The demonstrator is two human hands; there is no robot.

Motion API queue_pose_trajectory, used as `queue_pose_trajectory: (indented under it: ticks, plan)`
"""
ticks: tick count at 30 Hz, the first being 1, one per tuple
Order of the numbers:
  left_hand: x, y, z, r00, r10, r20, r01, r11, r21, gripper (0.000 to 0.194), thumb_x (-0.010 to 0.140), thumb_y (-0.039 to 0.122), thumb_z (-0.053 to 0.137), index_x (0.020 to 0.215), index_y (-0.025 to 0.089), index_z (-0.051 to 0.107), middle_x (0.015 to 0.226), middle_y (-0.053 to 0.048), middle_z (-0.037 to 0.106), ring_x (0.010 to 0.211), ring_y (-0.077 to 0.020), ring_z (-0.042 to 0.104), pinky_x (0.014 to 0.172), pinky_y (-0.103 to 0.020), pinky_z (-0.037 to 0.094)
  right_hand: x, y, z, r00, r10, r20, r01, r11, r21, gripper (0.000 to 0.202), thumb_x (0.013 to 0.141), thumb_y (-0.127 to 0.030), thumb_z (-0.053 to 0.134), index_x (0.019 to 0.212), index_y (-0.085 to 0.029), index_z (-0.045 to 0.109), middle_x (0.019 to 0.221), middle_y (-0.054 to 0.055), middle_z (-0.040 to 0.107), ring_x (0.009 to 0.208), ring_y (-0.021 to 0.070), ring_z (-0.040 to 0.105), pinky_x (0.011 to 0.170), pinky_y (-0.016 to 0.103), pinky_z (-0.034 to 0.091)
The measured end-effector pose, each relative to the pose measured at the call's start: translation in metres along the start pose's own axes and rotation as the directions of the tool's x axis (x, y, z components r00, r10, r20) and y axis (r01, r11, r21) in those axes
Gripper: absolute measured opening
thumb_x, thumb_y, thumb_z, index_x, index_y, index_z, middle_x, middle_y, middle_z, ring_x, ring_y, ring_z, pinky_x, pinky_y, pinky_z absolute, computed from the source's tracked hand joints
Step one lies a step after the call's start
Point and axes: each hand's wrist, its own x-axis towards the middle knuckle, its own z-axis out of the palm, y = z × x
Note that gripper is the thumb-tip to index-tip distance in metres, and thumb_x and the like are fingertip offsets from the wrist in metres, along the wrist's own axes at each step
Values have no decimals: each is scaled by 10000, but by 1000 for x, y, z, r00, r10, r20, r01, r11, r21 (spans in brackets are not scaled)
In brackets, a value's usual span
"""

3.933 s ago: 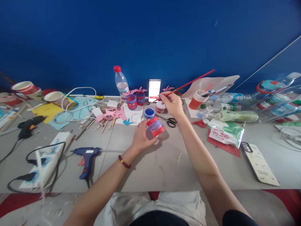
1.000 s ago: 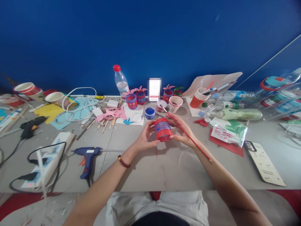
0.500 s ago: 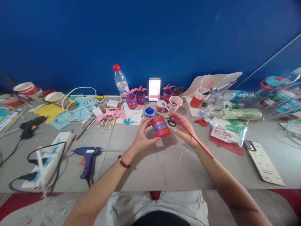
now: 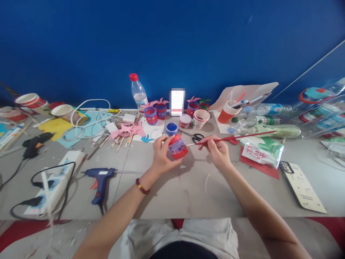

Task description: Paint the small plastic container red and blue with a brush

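Observation:
My left hand (image 4: 161,156) is closed around a red cup (image 4: 180,154) with a purple-blue band, tilted above the table. Between the fingers of my right hand (image 4: 217,150) is a thin red paintbrush (image 4: 242,136), its tip at the cup's painted band. Just behind the cup stands an open jar of blue paint (image 4: 171,128). A second paint jar (image 4: 184,121) and a white paper cup (image 4: 201,118) are to its right. Black-handled scissors (image 4: 198,137) lie near my right fingertips.
Painted cups with paper leaves (image 4: 151,116) line the back beside a water bottle (image 4: 138,93). At left are a blue glue gun (image 4: 100,181), a power strip (image 4: 56,183) and pink paper cutouts (image 4: 129,130). Plastic bottles (image 4: 275,130) and a phone (image 4: 303,187) occupy the right.
My right hand has turned the brush from slanting down along my forearm to nearly level, bringing its tip to the cup. The left hand has shifted the cup slightly left and tilted it.

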Motion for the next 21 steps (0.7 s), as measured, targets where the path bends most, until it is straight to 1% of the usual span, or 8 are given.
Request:
queue_pose_trajectory:
  ticks: [5, 12, 15, 21]
  plan:
    - [-1, 3, 0, 996, -15, 92, 12, 999, 38, 774, 694, 437, 797, 1366, 250, 460, 1227, -100, 456, 1167, -294, 502, 1033, -457, 441, -2, -6, 5, 998, -8, 66, 14, 996, -88, 396, 933, -556, 543, 798, -202, 659, 665, 30, 666, 630, 170, 641, 650, 338, 546]
    - [-1, 2, 1, 995, -26, 101, 29, 999, -21, 752, 706, 404, 791, 1362, 253, 458, 1240, -103, 453, 1189, -300, 501, 1041, -470, 437, -3, -3, 6, 984, -32, 173, 57, 989, -137, 375, 963, -518, 503, 812, -208, 650, 776, 41, 650, 686, 163, 632, 669, 326, 538]
    - [-1, 1, 1, 993, -35, 117, 39, 999, -31, 754, 696, 402, 798, 1357, 253, 465, 1238, -102, 454, 1189, -300, 502, 1045, -473, 437, -3, -6, 7, 985, -34, 170, 61, 985, -159, 396, 953, -548, 500, 803, -213, 649, 771, 43, 648, 686, 169, 628, 667, 331, 545]
    - [0, 0, 1, 995, -32, 95, 37, 998, -52, 760, 669, 405, 819, 1333, 238, 490, 1215, -98, 460, 1174, -293, 504, 1042, -461, 449, 0, -8, 5, 995, -36, 97, 57, 975, -217, 419, 946, -570, 499, 763, -218, 635, 732, 35, 649, 674, 167, 618, 653, 318, 530]
